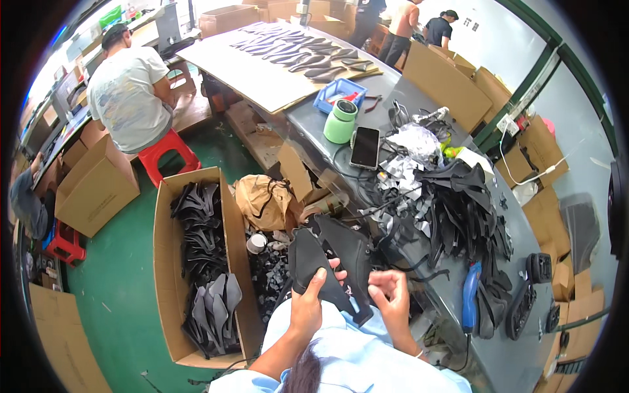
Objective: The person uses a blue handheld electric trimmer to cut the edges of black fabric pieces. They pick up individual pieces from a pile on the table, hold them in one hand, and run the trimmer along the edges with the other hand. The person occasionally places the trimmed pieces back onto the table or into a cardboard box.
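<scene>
In front of my body, my left hand (311,301) grips a black padded shoe-upper-like piece (304,259), thumb pressed on its face and fingers behind it. A second black flap (350,255) spreads to the right, seemingly part of the same piece; its join is unclear. Close to that flap's right edge is my right hand (392,301), fingers curled in toward the thumb. Whatever is between those fingertips, if anything, is too small to make out. On the bench to the right, a heap of similar black pieces (458,203) lies beside a blue-handled corded tool (470,295).
A cardboard box (167,262) with stacked black pieces stands at my left. On the metal bench (406,98) are a phone (365,147), a green flask (341,122), a blue basket (337,93) and white scraps (400,173). A person (128,88) sits on a red stool (167,157).
</scene>
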A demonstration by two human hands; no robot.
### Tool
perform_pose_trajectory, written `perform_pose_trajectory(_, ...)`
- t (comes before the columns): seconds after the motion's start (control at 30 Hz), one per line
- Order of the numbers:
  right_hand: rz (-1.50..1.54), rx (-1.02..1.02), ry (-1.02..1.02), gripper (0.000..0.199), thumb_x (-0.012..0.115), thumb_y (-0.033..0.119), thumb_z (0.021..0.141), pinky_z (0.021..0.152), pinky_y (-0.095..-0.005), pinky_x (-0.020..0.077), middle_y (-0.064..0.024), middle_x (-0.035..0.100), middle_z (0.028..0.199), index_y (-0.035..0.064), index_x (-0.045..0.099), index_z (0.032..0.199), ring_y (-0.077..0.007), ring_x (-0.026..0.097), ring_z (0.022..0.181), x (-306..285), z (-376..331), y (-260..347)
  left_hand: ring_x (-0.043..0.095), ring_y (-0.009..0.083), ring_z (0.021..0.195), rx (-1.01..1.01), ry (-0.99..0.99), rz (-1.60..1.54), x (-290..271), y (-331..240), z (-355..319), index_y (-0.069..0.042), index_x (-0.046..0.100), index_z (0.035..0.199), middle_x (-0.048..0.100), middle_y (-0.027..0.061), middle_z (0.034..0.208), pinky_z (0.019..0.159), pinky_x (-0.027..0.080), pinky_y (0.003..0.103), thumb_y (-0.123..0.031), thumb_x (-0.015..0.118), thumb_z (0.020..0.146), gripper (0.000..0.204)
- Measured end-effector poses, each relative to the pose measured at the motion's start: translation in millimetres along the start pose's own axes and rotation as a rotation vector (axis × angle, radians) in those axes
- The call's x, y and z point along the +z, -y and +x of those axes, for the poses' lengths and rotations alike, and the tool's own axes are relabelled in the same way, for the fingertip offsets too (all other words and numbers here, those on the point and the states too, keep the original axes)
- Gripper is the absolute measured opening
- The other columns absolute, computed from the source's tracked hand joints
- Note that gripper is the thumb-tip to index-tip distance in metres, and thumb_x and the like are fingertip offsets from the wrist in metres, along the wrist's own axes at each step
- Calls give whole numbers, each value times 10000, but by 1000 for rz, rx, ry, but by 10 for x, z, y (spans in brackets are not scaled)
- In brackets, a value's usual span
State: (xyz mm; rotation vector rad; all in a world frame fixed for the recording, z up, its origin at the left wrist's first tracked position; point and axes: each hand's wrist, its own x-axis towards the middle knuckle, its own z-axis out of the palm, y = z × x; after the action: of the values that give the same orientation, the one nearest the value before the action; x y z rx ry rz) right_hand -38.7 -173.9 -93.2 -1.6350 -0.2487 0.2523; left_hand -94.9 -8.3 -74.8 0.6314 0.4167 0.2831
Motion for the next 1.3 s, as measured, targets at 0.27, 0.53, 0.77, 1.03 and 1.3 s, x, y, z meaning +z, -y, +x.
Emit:
perform_pose_trajectory(0.27,-199,-67,121,364,754,161,761,714,-257,494,-71,654,926,15,568,1038,-118,617,831,-128,735,191,623,273,917,-140,126,57,8,55,9,24,432,1222,594,174,1062,824,512,427,-140,510,906,365)
perform_pose_trajectory(0.53,-697,-570,-42,102,608,91,859,611,-314,492,-111,616,771,2,571,896,-274,607,681,-375,910,-25,624,274,941,-245,139,77,178,132,121,44,436,1227,609,183,1064,867,497,399,-116,505,915,358)
perform_pose_trajectory(0.77,888,333,367,242,532,244,916,588,-306,500,-68,590,812,2,541,920,-163,601,696,-704,875,-106,595,249,821,-323,76,22,158,113,420,14,481,1164,597,145,930,767,488,371,-157,580,832,387)
perform_pose_trajectory(1.03,-752,-261,-455,132,613,145,850,605,-374,456,-137,587,765,36,563,794,-290,576,669,-1396,466,-76,590,245,847,-157,4,171,383,393,511,80,517,1109,591,174,1025,775,486,362,-57,524,759,376)
perform_pose_trajectory(1.3,-1337,188,-641,427,703,280,738,711,-427,458,-178,603,899,21,523,1026,-365,566,847,-2530,-302,-392,588,193,872,-67,185,171,505,551,581,5,452,1241,573,126,1095,763,486,313,-533,375,942,620)
